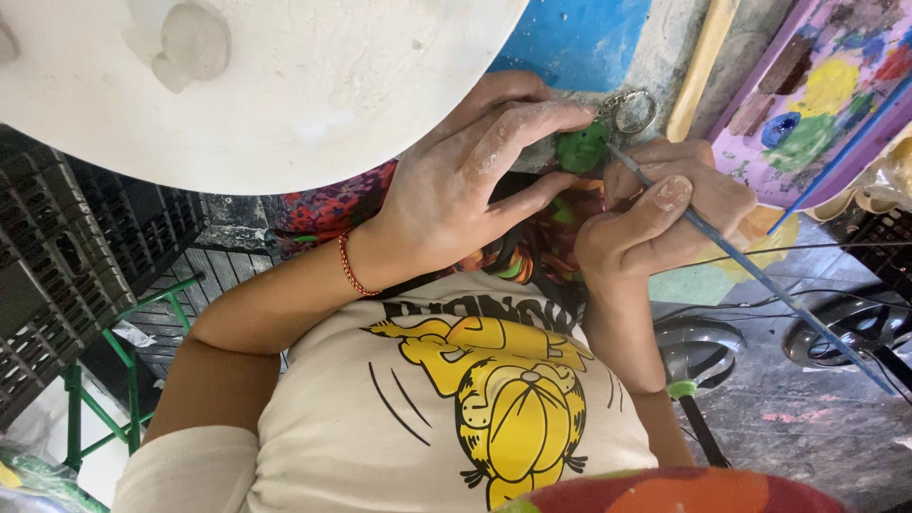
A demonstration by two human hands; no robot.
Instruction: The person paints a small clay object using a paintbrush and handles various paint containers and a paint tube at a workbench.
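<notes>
Between your two hands: small green figurine [581, 149] with keyring [635, 109], pinched in left hand [465, 185] fingers. Right hand [665, 214] fingers clamped on thin blue paintbrush [760, 275], tip apparently touching the piece. Keep wrists braced together; use short, light strokes.

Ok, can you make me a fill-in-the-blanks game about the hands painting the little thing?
1. The small charm pinched in the left hand is painted ____.
2. The right hand holds a thin ____ whose tip touches the charm.
3. At the top of the charm hangs a metal ____.
4. The left wrist wears a ____ string bracelet.

Missing words: green; paintbrush; ring; red
</notes>
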